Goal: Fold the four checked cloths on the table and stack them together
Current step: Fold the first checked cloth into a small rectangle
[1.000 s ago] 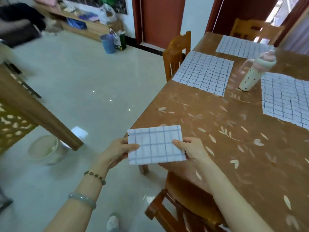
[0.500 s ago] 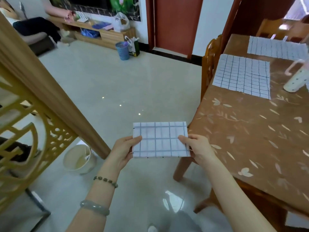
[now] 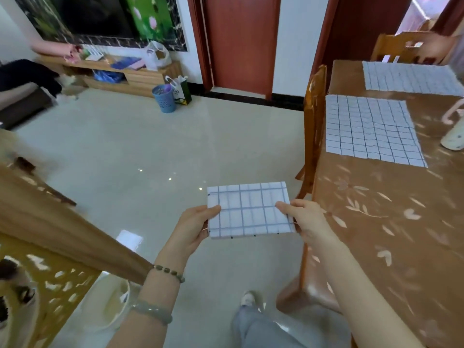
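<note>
1. Right now the left hand (image 3: 193, 228) and right hand (image 3: 305, 219) are each pinching a short edge of the folded cloth (image 3: 249, 209), holding it over the floor, just left of the desk (image 3: 391, 222).
2. Since only thumbs and fingertips are gripping, the layers could be slipping open (or the whole cloth dropping to the floor).
3. Two flat cloths (image 3: 371, 129) (image 3: 411, 77) are lying far right on the desk; the fourth is out of view, and the cup (image 3: 454, 136) is cut off.

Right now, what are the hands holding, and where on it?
A folded checked cloth: left hand pinches its left edge, right hand its right edge.
</note>
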A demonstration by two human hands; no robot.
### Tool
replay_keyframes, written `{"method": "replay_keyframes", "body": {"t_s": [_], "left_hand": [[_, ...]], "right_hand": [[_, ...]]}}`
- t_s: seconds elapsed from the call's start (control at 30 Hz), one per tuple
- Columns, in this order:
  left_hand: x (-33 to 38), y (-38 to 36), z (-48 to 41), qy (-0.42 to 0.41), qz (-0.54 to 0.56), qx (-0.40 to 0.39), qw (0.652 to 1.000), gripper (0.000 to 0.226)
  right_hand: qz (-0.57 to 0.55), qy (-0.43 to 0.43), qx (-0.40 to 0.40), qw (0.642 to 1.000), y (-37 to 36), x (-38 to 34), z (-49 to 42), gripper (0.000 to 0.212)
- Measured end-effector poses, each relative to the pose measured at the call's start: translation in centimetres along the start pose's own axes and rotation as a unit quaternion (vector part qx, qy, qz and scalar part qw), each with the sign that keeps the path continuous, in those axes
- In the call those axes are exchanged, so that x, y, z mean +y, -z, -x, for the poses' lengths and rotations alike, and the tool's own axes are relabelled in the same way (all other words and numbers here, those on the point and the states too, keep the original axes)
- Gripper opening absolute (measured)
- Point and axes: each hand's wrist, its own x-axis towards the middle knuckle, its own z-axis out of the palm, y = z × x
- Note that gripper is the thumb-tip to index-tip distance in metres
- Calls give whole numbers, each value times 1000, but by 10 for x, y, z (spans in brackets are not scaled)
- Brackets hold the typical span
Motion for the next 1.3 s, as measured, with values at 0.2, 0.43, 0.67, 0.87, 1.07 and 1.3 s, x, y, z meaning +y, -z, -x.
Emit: {"method": "replay_keyframes", "body": {"t_s": [0.2,0.43,0.67,0.87,1.07,1.3], "left_hand": [[64,-22,-90,-12,-46,-31,998,14],[104,-59,-180,17,-85,-96,992,10],[140,-112,-290,55,-161,-218,961,13],[175,-165,-361,76,-233,-331,911,17],[184,-227,-394,93,-300,-437,842,20],[154,-314,-411,112,-367,-522,762,19]], "right_hand": [[-8,8,31,999,-5,-48,-79,16],[-2,-15,113,993,6,-78,-136,28],[-58,-32,225,972,16,-92,-189,20],[-130,-29,371,919,12,-107,-218,14],[-217,-32,468,856,17,-105,-219,17],[-244,-67,567,784,57,-75,-217,32]]}}
